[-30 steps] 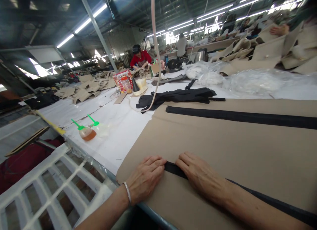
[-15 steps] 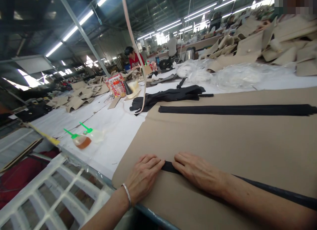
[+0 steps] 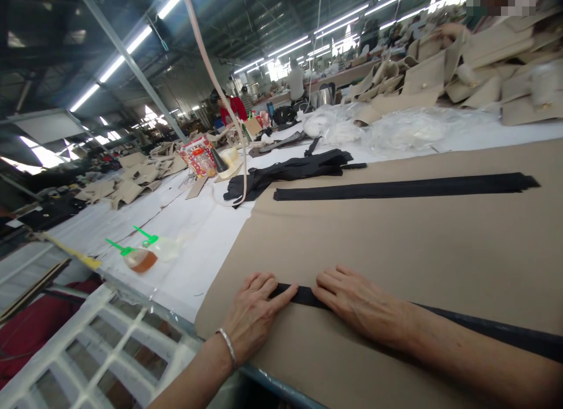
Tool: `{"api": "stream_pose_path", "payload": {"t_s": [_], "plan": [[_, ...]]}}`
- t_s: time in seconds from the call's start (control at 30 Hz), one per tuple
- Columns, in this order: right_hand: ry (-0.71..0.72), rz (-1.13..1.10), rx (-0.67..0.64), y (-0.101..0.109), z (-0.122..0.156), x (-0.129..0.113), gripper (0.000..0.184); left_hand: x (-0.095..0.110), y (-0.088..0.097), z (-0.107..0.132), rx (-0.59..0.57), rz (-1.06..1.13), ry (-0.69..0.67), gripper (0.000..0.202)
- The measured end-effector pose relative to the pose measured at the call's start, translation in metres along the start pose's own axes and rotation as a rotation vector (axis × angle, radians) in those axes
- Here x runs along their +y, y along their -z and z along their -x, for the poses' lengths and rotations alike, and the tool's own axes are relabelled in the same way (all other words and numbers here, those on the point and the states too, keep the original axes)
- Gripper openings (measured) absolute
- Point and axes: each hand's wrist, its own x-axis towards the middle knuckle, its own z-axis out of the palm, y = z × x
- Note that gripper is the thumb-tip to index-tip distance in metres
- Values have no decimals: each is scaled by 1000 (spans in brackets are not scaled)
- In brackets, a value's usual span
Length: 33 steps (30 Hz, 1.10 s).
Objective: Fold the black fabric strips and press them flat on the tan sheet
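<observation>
A large tan fabric panel (image 3: pixel 396 244) lies flat on the table. A black strip (image 3: pixel 301 296) runs along its near edge. My left hand (image 3: pixel 253 315) lies flat with fingers stretched over the strip's left end. My right hand (image 3: pixel 352 300) presses flat on the strip just to the right, its forearm covering more of it. A second black strip (image 3: pixel 400 188) lies across the far side of the panel.
A pile of black fabric (image 3: pixel 285 171) and a hanging pale hose (image 3: pixel 211 74) sit beyond the panel. Two bottles with green nozzles (image 3: pixel 141 253) lie on the white table cover at left. A white grid crate (image 3: pixel 88 350) stands below left. Tan pieces (image 3: pixel 461 74) and other people are farther back.
The view has shifted to the left and the far strip's right end has come into sight. My left fingers have spread slightly along the near strip; both hands stay on it.
</observation>
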Motion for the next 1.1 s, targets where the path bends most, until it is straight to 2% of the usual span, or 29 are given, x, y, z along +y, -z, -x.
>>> {"api": "stream_pose_path", "payload": {"t_s": [0.17,0.37,0.43,0.53,0.67,0.73,0.93,1.1], "plan": [[-21,-10,18,6,14,1,15,0,-1,-1,12,-22,-27,59],[-44,-8,36,14,29,2,16,-4,-2,0,91,-23,-46,58],[-39,4,47,13,32,3,15,1,0,-4,131,4,-40,56],[-27,41,76,9,32,3,14,22,2,-17,189,107,-16,49],[-34,62,86,6,31,1,11,59,-7,-36,168,237,-50,42],[-48,53,64,8,32,0,10,69,-13,-39,149,240,-45,42],[-58,39,15,21,46,3,10,65,-19,-32,84,233,-40,47],[-51,63,46,24,65,8,10,64,-18,-33,51,214,-18,53]]}}
